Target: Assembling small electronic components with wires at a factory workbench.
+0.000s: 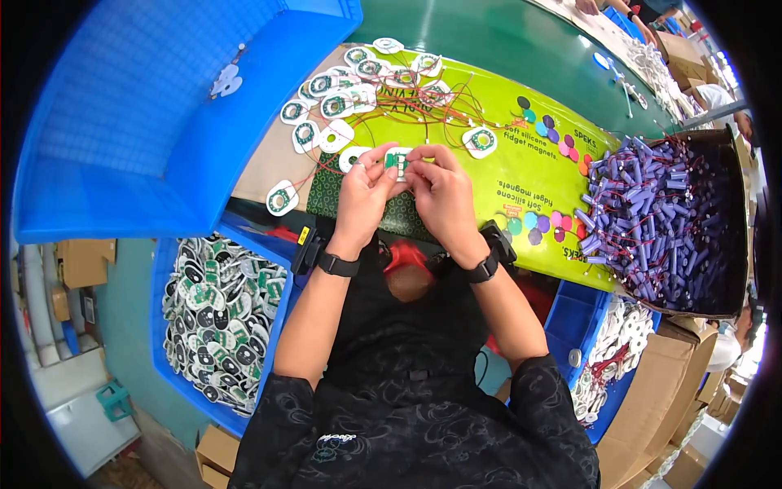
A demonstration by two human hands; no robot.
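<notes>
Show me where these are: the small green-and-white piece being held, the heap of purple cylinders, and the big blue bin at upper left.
Small green-and-white piece (399,163): head view, on its visible middle.
Heap of purple cylinders (648,216): head view, on the heap's middle.
Big blue bin (106,155): head view, on its bare inner surface.

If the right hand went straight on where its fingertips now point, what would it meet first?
The right hand would most likely first meet the small green-and-white part at its fingertips, then the left hand; exact depth is unclear.
</notes>
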